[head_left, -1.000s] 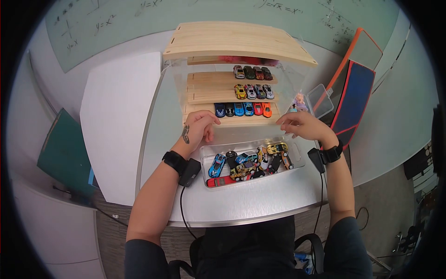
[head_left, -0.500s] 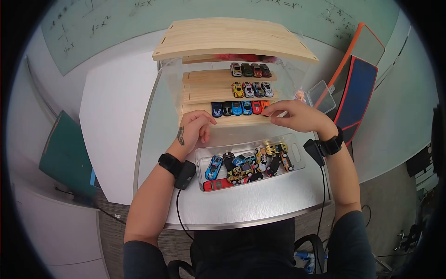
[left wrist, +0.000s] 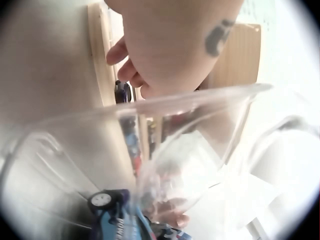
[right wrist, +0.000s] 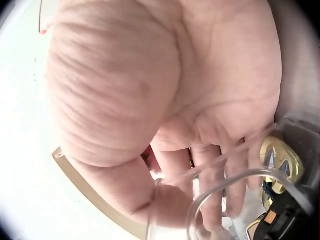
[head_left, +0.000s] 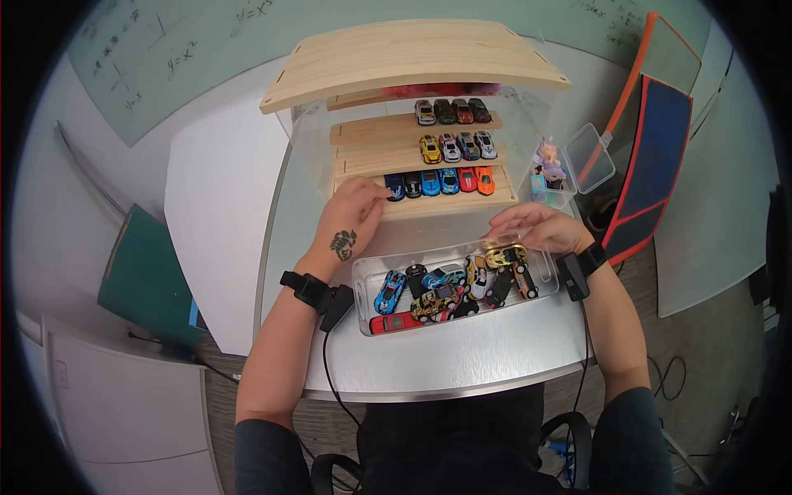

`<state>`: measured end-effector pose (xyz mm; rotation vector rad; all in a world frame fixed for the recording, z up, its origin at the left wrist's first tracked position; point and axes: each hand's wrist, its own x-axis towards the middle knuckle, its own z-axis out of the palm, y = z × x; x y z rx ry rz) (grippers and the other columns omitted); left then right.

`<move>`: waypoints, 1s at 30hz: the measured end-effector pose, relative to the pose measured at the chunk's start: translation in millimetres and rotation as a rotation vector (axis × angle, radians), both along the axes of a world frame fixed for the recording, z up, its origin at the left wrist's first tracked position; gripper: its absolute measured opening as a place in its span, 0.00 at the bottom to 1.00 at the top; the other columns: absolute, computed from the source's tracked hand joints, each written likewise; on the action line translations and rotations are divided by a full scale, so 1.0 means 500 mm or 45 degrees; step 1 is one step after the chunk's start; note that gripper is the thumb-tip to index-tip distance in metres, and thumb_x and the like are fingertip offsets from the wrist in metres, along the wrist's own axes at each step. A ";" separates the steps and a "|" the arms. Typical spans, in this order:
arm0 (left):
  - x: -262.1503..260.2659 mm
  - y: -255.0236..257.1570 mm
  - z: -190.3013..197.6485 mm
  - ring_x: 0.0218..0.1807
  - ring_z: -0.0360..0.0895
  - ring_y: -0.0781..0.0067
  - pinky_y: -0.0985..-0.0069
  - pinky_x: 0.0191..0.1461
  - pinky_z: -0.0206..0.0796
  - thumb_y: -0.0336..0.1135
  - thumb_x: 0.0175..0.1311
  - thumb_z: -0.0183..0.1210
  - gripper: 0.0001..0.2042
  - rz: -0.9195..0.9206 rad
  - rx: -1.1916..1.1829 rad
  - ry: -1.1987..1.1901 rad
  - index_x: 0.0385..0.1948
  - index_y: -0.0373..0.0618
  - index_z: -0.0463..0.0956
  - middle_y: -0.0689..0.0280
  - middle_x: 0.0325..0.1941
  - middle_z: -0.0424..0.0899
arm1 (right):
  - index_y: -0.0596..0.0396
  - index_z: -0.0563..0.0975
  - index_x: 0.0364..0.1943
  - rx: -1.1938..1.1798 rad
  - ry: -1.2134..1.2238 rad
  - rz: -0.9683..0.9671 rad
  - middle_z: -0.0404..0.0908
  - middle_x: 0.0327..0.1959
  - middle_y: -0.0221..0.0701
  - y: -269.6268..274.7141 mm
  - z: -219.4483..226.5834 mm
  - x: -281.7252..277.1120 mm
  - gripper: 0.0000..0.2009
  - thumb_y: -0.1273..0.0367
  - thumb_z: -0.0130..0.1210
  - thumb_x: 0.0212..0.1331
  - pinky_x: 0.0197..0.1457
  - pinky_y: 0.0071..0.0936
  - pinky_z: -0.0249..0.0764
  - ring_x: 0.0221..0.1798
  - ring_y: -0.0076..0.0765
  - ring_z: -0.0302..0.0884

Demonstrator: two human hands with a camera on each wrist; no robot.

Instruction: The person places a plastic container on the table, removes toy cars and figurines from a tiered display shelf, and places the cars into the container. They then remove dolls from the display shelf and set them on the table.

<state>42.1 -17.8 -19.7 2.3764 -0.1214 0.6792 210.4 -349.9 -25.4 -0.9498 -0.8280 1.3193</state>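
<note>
A person sits at a pale tabletop (head_left: 462,355) with a tiered wooden display rack (head_left: 412,66) standing at its far edge — three stepped shelves behind clear walls, each carrying a row of toy cars. Against the near side of the rack lies a clear plastic bin (head_left: 367,285) heaped with more toy cars. Half a second ago the right hand (head_left: 540,227) was stretched to the right end of the lowest shelf, over the orange car (head_left: 485,180); now it has drawn back to the bin's far right corner, fingers bent down over the rim beside a gold car (head_left: 505,256), and the orange car stands uncovered as the last of six in its row. Whether this hand grips anything cannot be told. The left hand (head_left: 353,219) has slid from the shelf's front edge up to its left end, fingertips curled at the dark blue car (head_left: 395,186) — the left wrist view shows them bent close by it, though actual contact is unclear. The placing looks done, and the right hand seems set for another car.
</note>
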 end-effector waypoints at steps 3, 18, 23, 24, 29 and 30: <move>0.006 -0.009 0.016 0.52 0.76 0.56 0.66 0.57 0.71 0.25 0.60 0.59 0.13 -0.074 0.362 -0.151 0.47 0.43 0.80 0.58 0.50 0.79 | 0.65 0.65 0.67 0.011 0.042 0.029 0.75 0.61 0.50 0.000 -0.001 0.004 0.33 0.79 0.60 0.53 0.73 0.35 0.64 0.67 0.41 0.72; 0.025 -0.024 0.029 0.58 0.72 0.54 0.62 0.63 0.67 0.27 0.57 0.63 0.20 -0.164 0.602 0.053 0.54 0.45 0.79 0.58 0.58 0.78 | 0.60 0.56 0.73 0.165 0.160 -0.008 0.78 0.55 0.47 0.003 -0.002 0.002 0.38 0.73 0.60 0.57 0.70 0.36 0.67 0.65 0.45 0.73; 0.019 -0.039 0.037 0.59 0.72 0.53 0.61 0.63 0.67 0.29 0.55 0.65 0.21 -0.118 0.599 0.025 0.54 0.48 0.79 0.60 0.57 0.78 | 0.60 0.54 0.74 0.161 0.156 -0.015 0.77 0.56 0.47 0.006 -0.001 0.001 0.39 0.72 0.60 0.58 0.68 0.35 0.68 0.66 0.45 0.72; 0.026 -0.037 0.029 0.60 0.72 0.54 0.61 0.63 0.67 0.30 0.54 0.66 0.21 -0.127 0.646 0.010 0.53 0.48 0.80 0.60 0.58 0.78 | 0.60 0.54 0.74 0.151 0.154 -0.023 0.77 0.57 0.46 0.006 -0.001 0.002 0.39 0.72 0.60 0.59 0.68 0.35 0.69 0.66 0.45 0.72; 0.018 -0.026 0.026 0.57 0.75 0.57 0.64 0.57 0.72 0.30 0.54 0.66 0.17 -0.097 0.728 0.001 0.49 0.47 0.81 0.62 0.56 0.79 | 0.57 0.56 0.74 0.104 0.154 -0.059 0.75 0.58 0.49 0.005 -0.002 0.002 0.39 0.72 0.60 0.57 0.69 0.39 0.67 0.67 0.51 0.70; 0.012 -0.025 0.031 0.54 0.77 0.57 0.65 0.55 0.74 0.28 0.55 0.64 0.15 -0.086 0.729 -0.015 0.46 0.46 0.81 0.63 0.53 0.81 | 0.57 0.56 0.74 0.090 0.150 -0.069 0.74 0.58 0.49 0.005 -0.001 0.002 0.38 0.72 0.60 0.58 0.69 0.38 0.67 0.68 0.51 0.70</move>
